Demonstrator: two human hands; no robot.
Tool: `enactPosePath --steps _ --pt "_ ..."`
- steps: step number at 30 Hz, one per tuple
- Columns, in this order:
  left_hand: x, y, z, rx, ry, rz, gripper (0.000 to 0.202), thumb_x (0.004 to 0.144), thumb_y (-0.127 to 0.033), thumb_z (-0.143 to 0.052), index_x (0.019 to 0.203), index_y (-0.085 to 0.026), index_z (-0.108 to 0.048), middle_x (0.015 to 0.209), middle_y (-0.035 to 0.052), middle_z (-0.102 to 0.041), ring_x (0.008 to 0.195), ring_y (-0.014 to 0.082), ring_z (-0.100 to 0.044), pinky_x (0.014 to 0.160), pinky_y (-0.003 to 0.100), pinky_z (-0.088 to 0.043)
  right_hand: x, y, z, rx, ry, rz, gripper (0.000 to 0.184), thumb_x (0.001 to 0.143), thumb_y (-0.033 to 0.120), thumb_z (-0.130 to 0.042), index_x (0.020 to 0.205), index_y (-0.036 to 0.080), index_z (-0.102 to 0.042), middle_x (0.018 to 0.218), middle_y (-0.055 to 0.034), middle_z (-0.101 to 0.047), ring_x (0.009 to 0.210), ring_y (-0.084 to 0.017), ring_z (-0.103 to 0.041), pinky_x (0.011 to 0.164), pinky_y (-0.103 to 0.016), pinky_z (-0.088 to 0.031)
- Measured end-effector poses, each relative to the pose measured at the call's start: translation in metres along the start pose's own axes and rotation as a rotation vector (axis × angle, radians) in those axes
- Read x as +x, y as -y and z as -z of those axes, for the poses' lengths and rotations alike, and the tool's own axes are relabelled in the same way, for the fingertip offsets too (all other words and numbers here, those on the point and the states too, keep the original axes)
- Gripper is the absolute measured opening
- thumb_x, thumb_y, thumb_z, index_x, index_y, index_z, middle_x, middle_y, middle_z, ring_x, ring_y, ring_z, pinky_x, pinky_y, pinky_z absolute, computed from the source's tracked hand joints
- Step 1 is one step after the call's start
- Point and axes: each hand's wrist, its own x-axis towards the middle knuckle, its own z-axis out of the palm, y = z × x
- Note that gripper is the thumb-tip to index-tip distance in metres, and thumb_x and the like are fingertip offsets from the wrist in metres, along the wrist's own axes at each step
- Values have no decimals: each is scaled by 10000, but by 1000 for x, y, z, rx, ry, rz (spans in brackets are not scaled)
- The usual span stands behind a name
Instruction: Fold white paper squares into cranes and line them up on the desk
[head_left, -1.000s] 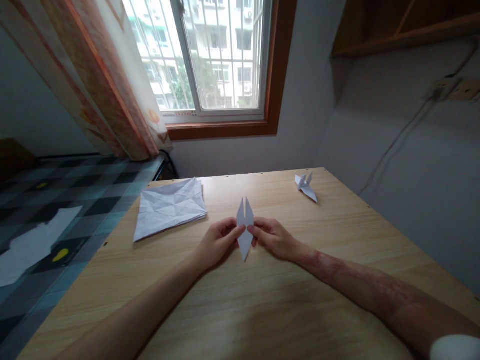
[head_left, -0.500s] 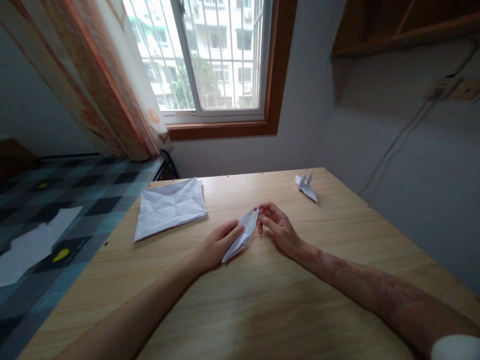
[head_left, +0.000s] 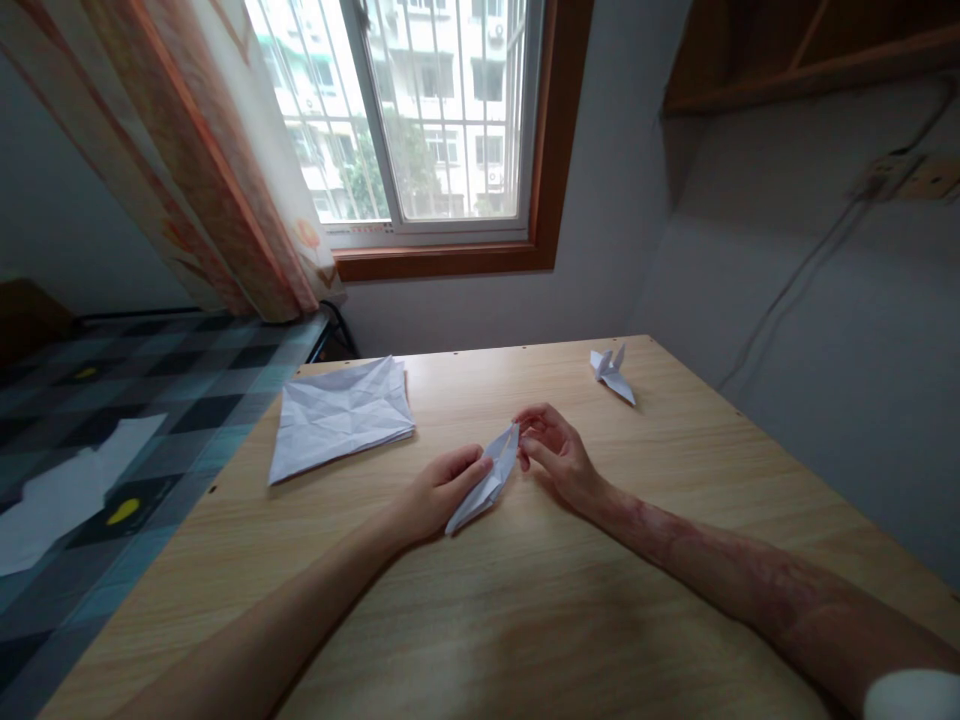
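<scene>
My left hand (head_left: 448, 486) grips a folded white paper (head_left: 486, 488) between its thumb and fingers. The paper is a long, narrow origami shape with pointed ends, held slanting just over the table. At its upper right point, my right hand (head_left: 553, 450) has curled fingers closed about the tip. The thumb and index finger of that hand are by the point; the exact contact is small and partly hidden. Farther back on the right stands a finished-looking white paper crane (head_left: 613, 374), apart from both hands.
Creased white paper sheets (head_left: 341, 415) lie stacked at the back left of the wooden table (head_left: 480, 620). More white paper (head_left: 67, 495) rests on a checkered bed (head_left: 217, 410) to the left. A window (head_left: 457, 120) and wall are beyond the table.
The folded paper has shifted slightly downward, and its two upper points look closer together. My left hand has moved a little to the right; the crane and stacked sheets stay put.
</scene>
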Motion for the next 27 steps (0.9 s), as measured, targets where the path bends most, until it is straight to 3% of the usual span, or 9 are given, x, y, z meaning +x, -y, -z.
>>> enactPosePath --steps 7,22,27 --pt "1 1 -1 28 14 -31 531 1056 -684 -550 843 -198 -557 766 -35 -480 706 142 -431 602 262 -341 -1 -4 2 -18 -15 7 181 887 237 -776 1012 252 -645 857 31 -629 651 -125 -572 608 -267 -463" --pt "-1 -5 1 17 -19 -28 533 1046 -688 -566 828 -202 -540 757 -38 -456 703 143 -415 595 257 -336 -1 0 1 -123 -41 -41 119 897 286 -785 966 230 -706 728 36 -609 647 -142 -543 617 -276 -430" --pt "-1 -6 1 -10 -46 -11 549 1028 -714 -584 830 -203 -544 755 -39 -449 712 147 -411 606 258 -342 0 -3 0 -178 -122 25 176 899 333 -847 921 237 -701 896 -3 -692 718 -153 -572 668 -291 -475"
